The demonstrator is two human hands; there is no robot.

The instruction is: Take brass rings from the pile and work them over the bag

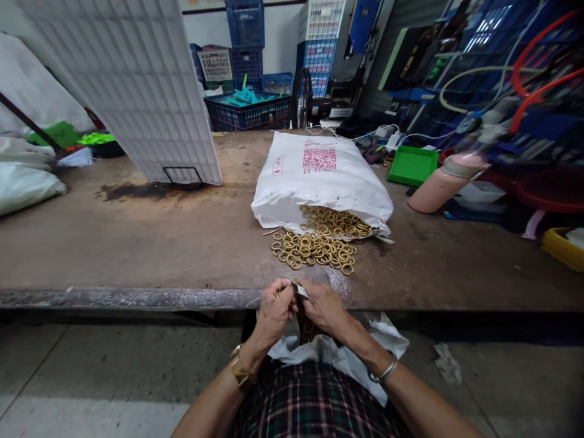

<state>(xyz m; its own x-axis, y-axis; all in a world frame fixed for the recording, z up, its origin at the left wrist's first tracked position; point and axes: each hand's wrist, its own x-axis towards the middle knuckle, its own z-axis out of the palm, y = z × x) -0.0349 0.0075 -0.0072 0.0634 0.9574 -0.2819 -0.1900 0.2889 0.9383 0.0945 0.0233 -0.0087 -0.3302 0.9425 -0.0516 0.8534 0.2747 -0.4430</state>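
Note:
My left hand (276, 305) is closed at the table's front edge, with a bit of a gold-coloured ring showing between its fingers. Close against it, my right hand (325, 305) grips a small flat tool (301, 291), pale with a dark part; its exact kind is unclear. The fingertips of both hands nearly meet at this tool. Just beyond them lies a loose pile of gold-coloured rings (314, 248), spilling from the open mouth of a white woven sack (292, 176). Below my hands, a white bag (328, 350) on my lap holds more rings, partly hidden by my hands.
The brown table (137, 243) has a worn front edge. A tall white ribbed panel (137, 85) stands at left. On the right are a pink bottle (444, 185), a green tray (413, 165) and a yellow container (563, 248). A dark crate (250, 114) stands behind the table.

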